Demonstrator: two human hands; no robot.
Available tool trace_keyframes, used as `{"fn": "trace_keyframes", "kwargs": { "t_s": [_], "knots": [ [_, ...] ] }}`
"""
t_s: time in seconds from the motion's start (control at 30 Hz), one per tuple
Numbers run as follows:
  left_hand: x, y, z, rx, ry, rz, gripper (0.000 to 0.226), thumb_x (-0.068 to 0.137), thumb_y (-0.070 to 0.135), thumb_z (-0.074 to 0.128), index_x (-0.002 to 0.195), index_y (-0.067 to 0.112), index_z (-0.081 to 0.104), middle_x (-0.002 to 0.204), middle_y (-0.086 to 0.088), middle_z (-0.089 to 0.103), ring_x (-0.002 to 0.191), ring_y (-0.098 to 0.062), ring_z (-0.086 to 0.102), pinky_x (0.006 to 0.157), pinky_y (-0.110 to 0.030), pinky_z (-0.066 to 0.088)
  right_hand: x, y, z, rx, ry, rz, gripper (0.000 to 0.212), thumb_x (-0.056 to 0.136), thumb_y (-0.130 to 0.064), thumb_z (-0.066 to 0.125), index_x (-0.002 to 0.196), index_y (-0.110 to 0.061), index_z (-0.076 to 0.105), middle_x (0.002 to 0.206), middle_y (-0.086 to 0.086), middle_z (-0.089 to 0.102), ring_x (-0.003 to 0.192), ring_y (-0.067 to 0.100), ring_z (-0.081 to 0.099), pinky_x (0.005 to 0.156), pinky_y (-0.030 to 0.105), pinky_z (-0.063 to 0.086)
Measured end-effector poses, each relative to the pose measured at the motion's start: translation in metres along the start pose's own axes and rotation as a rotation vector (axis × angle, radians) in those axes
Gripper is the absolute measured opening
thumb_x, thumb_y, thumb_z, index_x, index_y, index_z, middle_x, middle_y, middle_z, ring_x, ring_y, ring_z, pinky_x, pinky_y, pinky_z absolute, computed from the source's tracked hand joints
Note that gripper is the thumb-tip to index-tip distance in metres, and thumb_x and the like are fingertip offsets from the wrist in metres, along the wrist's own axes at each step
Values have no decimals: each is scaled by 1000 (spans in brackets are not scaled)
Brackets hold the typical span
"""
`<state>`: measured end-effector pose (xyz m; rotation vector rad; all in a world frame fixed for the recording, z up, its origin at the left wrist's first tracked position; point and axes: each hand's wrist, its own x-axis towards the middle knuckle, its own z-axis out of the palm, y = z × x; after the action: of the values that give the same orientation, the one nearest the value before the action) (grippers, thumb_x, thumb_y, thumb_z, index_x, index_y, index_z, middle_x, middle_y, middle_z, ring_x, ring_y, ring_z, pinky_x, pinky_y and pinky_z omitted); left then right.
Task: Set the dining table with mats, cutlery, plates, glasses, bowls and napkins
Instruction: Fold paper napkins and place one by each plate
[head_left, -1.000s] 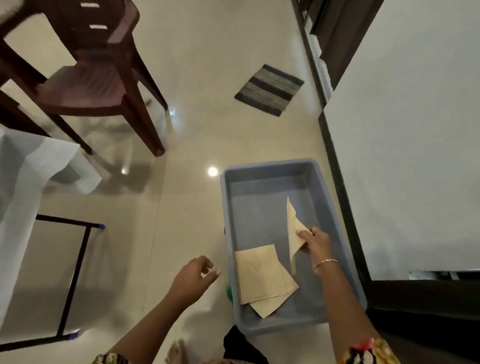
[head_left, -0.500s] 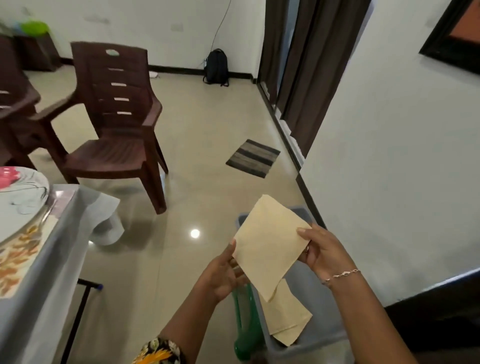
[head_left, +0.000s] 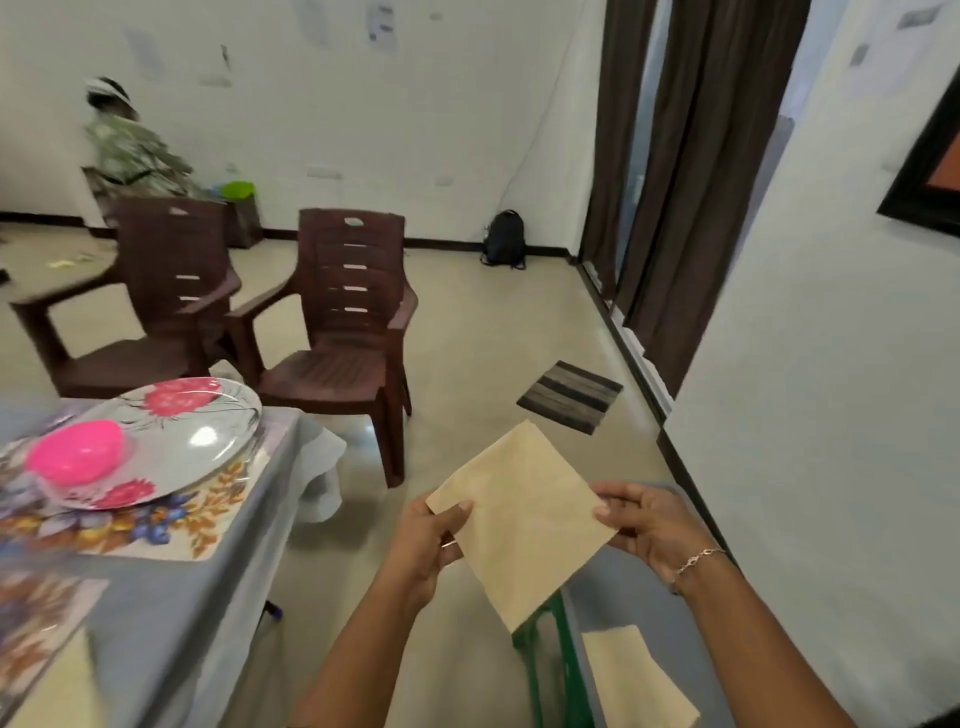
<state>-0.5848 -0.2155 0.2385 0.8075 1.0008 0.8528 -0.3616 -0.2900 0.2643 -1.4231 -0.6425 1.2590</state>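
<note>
A beige folded napkin (head_left: 524, 519) hangs in the air in front of me, held at two opposite corners. My left hand (head_left: 428, 545) pinches its left corner and my right hand (head_left: 647, 527) pinches its right corner. Below them, more beige napkins (head_left: 636, 680) lie in a grey tub (head_left: 597, 571) on a green stand (head_left: 550, 660). At the left, the dining table (head_left: 171, 618) carries a floral mat (head_left: 182, 525), a flowered plate (head_left: 202, 436) and a pink bowl (head_left: 75, 457) on the plate.
Two brown plastic chairs (head_left: 337, 332) stand beyond the table. A striped floor mat (head_left: 571, 395) and a black backpack (head_left: 504, 239) lie on the tiled floor. Dark curtains (head_left: 675, 182) and a white wall close the right side. A person (head_left: 130, 145) is at the far left.
The view has lifted from the tub to the room. My right hand brought one napkin up out of the tub, and my left hand came over and took its other corner.
</note>
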Motion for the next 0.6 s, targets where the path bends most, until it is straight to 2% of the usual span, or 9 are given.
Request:
{"fn": "trace_keyframes", "kwargs": {
  "t_s": [0.1,0.2,0.3,0.4,0.47,0.53,0.6],
  "knots": [
    [-23,15,-9,-13,78,94,17,89,1,57,104,6,61,98,-13,68,86,-27,66,69,-37,57,4,-6,18,-103,-169,50,22,80,16,55,94,0,63,84,13,63,74,21,61,60,22,56],
    [-50,25,-17,6,136,165,13,89,-1,56,95,8,62,88,-12,66,79,-26,65,70,-38,56,2,-4,36,-196,-239,72,17,81,13,57,86,-2,63,74,8,60,68,16,57,57,21,53],
    [-80,29,-23,30,212,199,16,88,-2,56,92,13,62,79,-7,64,75,-22,61,69,-37,53,0,8,51,-175,-305,72,18,83,5,61,96,-7,62,90,8,60,80,16,57,69,25,51],
    [-111,28,-35,213,277,232,22,86,7,61,107,15,62,96,-9,67,84,-22,64,61,-28,53,-5,37,68,-91,-397,117,25,85,2,59,109,-4,58,98,11,59,88,18,56,80,27,48],
    [-136,30,-48,388,334,246,28,86,13,63,113,12,60,104,-12,66,89,-22,65,62,-27,53,-14,58,86,-62,-494,162,27,85,0,59,112,-5,57,102,11,60,93,18,56,81,25,48],
    [-162,37,-62,527,391,284,17,87,11,62,103,14,64,93,-9,68,83,-19,66,65,-27,55,-27,77,108,-50,-614,203,32,84,-2,60,116,-4,55,103,8,62,96,17,56,79,22,49],
    [-192,44,-77,651,434,335,10,87,9,61,93,15,66,77,-1,65,69,-11,62,59,-20,50,-41,89,133,-93,-688,146,37,83,0,62,118,-5,55,105,5,64,95,12,58,73,15,50]
  ]
}}
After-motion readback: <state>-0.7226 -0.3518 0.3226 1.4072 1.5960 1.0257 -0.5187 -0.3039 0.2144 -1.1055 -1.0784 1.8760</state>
